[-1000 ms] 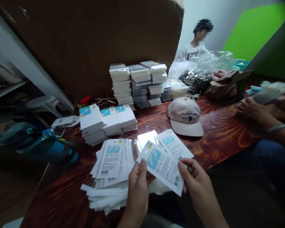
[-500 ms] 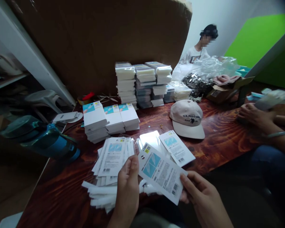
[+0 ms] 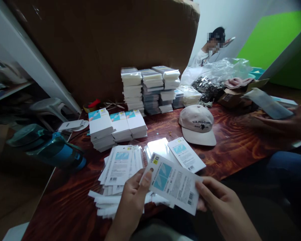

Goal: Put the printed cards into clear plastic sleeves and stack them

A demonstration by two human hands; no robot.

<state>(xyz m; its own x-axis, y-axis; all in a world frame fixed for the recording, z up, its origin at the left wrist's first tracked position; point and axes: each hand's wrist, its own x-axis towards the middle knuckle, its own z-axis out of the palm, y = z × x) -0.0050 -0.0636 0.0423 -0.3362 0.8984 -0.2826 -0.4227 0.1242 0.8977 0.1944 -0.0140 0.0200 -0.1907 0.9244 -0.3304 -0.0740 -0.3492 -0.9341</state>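
Note:
Both my hands hold one white printed card (image 3: 173, 182) with a blue picture and barcode, low over the near edge of the wooden table (image 3: 235, 144). My left hand (image 3: 131, 204) pinches its left end, thumb on top. My right hand (image 3: 220, 207) grips its right end from below. Just beyond lies a fanned pile of the same cards (image 3: 121, 165), with white strips (image 3: 107, 206) under it. Another card (image 3: 187, 154) and a clear sleeve (image 3: 160, 147) lie flat behind.
Three low card stacks (image 3: 117, 125) and taller stacks (image 3: 149, 88) stand farther back before a brown cardboard sheet (image 3: 102, 43). A beige cap (image 3: 198, 125) sits mid-table. A blue bottle (image 3: 47, 147) lies left. Another person's hand (image 3: 291, 124) holds cards right; a third person sits behind plastic bags (image 3: 215, 75).
My left thumb has shifted onto the card's left end and the card has levelled out. The person on the right has lifted a hand with cards. The far person has raised an arm.

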